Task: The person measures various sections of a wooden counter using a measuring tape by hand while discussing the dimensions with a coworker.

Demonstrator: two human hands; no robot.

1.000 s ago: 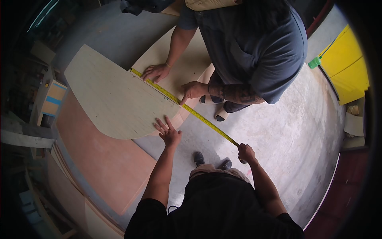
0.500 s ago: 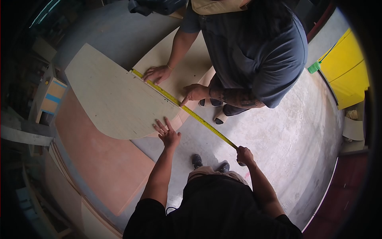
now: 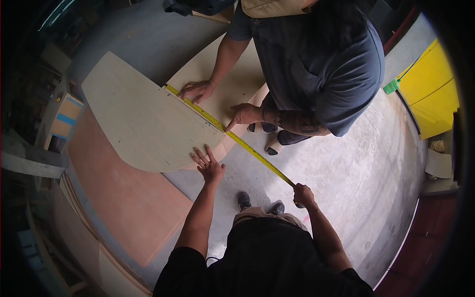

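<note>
My left hand (image 3: 210, 165) lies with spread fingers on the near edge of a pale, curved plywood panel (image 3: 133, 116). In my right hand (image 3: 303, 194) is the near end of a yellow tape measure (image 3: 260, 157), closed in my fingers. The tape stretches straight from there along the panel's straight edge to its far corner. A co-worker's hand (image 3: 198, 91) rests over the tape near that corner. The co-worker's other hand (image 3: 242, 115) touches the tape with a fingertip where it leaves the panel. Beneath the co-worker's arms lies a second pale board (image 3: 225, 67).
A co-worker in a grey shirt (image 3: 321, 64) stands opposite. Reddish-brown sheets (image 3: 123, 193) lie at the lower left, beside a wooden box with blue tape (image 3: 67, 119). Yellow panels (image 3: 430, 94) stand at the right, with a green object (image 3: 391, 87) beside them.
The view has shifted slightly. My right hand has moved a little to the left and down with the tape's end. My left hand and the co-worker's hands stay at almost the same places on the boards.
</note>
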